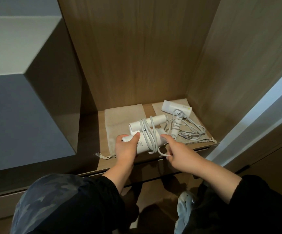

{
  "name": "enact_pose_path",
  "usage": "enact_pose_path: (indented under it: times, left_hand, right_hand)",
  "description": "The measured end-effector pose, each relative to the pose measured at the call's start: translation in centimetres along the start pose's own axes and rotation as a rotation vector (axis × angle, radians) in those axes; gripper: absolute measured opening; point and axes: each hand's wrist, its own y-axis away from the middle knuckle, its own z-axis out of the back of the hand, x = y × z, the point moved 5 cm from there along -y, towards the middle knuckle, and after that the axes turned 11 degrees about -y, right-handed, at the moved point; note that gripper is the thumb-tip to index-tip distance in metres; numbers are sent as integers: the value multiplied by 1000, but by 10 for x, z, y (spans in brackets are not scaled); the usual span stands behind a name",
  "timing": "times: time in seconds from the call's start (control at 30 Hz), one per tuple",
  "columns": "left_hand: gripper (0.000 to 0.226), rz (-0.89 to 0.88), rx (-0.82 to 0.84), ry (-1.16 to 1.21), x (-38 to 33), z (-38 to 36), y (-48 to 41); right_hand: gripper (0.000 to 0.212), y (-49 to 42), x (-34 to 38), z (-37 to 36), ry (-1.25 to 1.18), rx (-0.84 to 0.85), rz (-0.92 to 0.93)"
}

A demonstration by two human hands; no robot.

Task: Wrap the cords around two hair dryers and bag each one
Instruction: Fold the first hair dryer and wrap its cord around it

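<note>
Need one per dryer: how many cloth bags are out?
2. Left bag lies beneath the held dryer; right bag lies under the loose-corded dryer. None seem hidden.

The left hand [125, 147] covered one end of the near hair dryer [147, 141], and its fingers were out of sight beneath the barrel. The grey print [138, 146] on that barrel was too small to read. Curled fingers of the right hand [179, 152] hid how much of the cord [151, 130] they pinched. The dryer and hands lay over much of the left bag [120, 119]. A yellow mark [189, 108] on the far hair dryer [175, 106] was too small to tell. The bottom edge cut off the shoe [185, 205].
</note>
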Motion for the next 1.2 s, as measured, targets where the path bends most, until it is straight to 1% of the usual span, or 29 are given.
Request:
enact_pose_path:
  times: [0.07,0.17,0.33,0.4,0.53,0.63,0.7,0.77,0.9,1.07,1.2]
  left_hand:
    - [41,-19,-29,-45,1,4,-3]
    - [40,-39,-51,-89,3,9,-4]
    - [37,-192,-47,-229,-3,9,0]
    - [39,-225,-38,-255,-4,8,0]
    - [37,-306,56,-303,-7,2,2]
    - [37,-376,57,-336,-10,-1,7]
    - [38,-385,45,-338,-10,-1,8]
    - [39,-387,52,-352,-10,-2,9]
    - [37,-406,96,-382,-9,-2,8]
    - [33,-447,189,-425,-12,-3,4]
    - [33,-467,178,-459,-15,-5,4]
  right_hand:
    - [58,1,7,2,-11,10,30]
    - [42,0,15,9,64,-22,61]
    - [29,-2,18,13,6,-35,46]
    - [31,-3,16,14,-79,-67,22]
    - [33,-5,9,23,-375,-172,-96]
    - [31,-6,2,27,-444,-238,-170]
    - [31,-7,-3,27,-479,-283,-219]
    - [34,-8,-6,26,-482,-286,-239]
    - [34,-5,0,26,-420,-246,-205]
    - [33,2,15,22,-332,-119,-107]
    - [36,-1,14,24,-307,-66,-63]
